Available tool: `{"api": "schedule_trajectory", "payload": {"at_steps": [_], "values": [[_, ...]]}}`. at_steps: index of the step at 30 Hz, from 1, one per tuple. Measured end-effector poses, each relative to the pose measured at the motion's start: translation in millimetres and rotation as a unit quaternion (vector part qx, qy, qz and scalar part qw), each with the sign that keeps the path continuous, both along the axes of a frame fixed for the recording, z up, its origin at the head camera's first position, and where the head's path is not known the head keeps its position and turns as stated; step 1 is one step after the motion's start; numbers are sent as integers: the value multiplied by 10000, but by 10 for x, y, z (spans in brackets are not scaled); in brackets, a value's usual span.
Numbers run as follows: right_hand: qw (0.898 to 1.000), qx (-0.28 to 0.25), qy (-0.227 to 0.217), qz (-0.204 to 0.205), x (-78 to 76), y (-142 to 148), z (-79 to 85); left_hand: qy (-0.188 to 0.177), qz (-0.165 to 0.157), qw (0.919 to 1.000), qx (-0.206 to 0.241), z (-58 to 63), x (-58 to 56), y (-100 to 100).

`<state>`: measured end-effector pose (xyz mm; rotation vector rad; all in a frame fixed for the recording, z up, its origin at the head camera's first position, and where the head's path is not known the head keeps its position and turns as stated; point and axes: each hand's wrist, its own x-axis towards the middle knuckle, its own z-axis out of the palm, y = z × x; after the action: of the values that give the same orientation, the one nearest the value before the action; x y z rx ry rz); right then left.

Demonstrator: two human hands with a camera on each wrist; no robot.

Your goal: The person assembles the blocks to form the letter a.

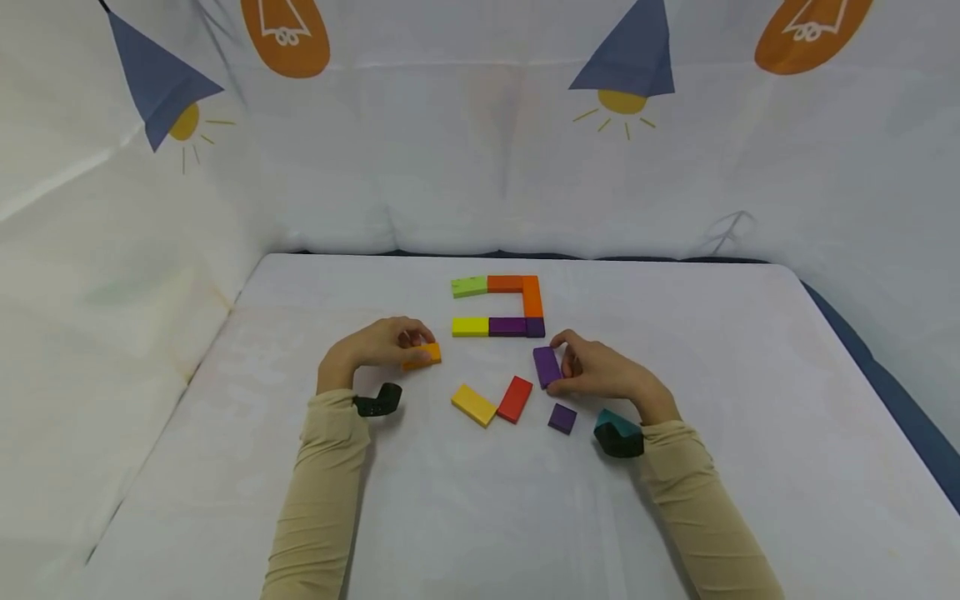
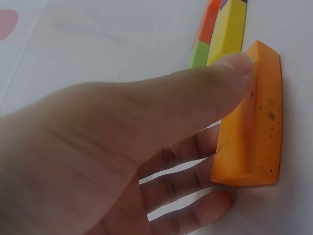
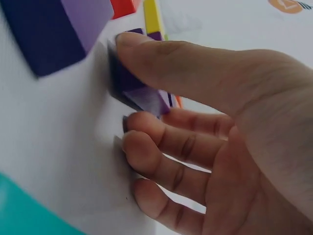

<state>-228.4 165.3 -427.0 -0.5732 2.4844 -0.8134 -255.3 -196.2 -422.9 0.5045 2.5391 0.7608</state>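
My left hand pinches an orange block between thumb and fingers, left of a block outline; the left wrist view shows its dark specks. On the other side, my right hand holds a purple block by its ends, with the thumb on the near end. The outline is open to the left: a lime green block and orange blocks form its top and right side, and a yellow block and purple blocks its bottom row.
Between the hands lie a loose yellow block and a red block, touching at a corner. A small purple block lies nearer the right wrist, with a teal block partly hidden by the wrist camera. White cloth hangs behind the white table.
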Motion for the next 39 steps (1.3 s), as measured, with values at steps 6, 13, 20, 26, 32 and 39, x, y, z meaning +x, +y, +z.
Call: {"api": "schedule_trajectory", "payload": {"at_steps": [6, 13, 20, 26, 32, 39], "values": [[9997, 37, 85, -209, 3, -57, 7, 29, -45, 10000, 42, 2, 4, -2], [9992, 47, 196, -338, 13, -100, 18, 38, -53, 10000, 46, -19, 1, -3], [9985, 138, 283, -446, 20, -133, 15, -11, -13, 10000, 90, -29, -20, -16], [9981, 238, 226, -516, 23, -142, 6, -22, -6, 10000, 91, -9, -7, -9], [9979, 278, 127, -573, 28, -130, 9, 14, -61, 9999, 92, -14, -8, -8], [9976, 288, 114, -623, 28, -129, -10, 78, -109, 9999, 107, -24, -10, -4]]}}
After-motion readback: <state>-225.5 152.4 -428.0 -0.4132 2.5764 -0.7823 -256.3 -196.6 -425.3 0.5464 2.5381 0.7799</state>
